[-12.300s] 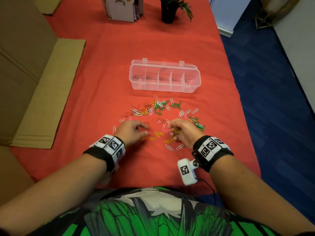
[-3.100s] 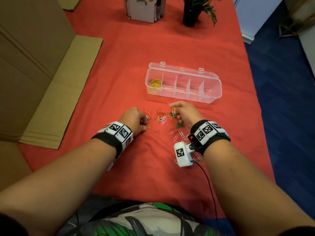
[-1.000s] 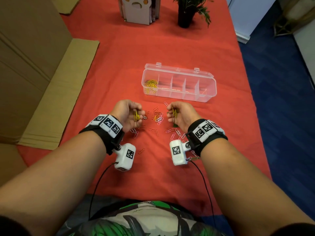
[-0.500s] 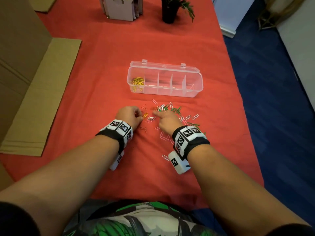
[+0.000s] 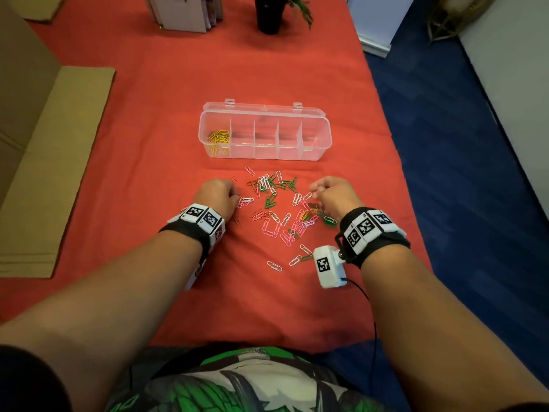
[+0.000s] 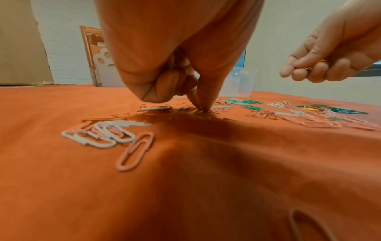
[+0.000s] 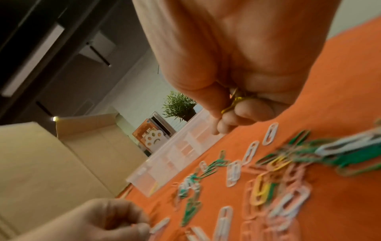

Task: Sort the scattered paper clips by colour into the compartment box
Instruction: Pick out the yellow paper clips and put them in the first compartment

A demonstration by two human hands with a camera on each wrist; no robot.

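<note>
Right hand (image 7: 237,91) hung curled above the cloth, yellow clips (image 7: 233,104) gripped in its fingers. Left hand (image 6: 181,68) was fisted, forefinger tip pressing a yellow clip (image 6: 199,110) into the red tablecloth (image 5: 178,114). Scattered clips (image 5: 279,206) lay between both hands. Compartment box (image 5: 323,135) stood just beyond, yellows in its leftmost cell; bare cloth lay either side.

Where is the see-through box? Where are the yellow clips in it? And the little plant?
compartment box (image 5: 322,129), head view, right end wall.
yellow clips (image 5: 219,137), head view, middle of the pile.
plant (image 5: 269,16), head view, dark pot.
</note>
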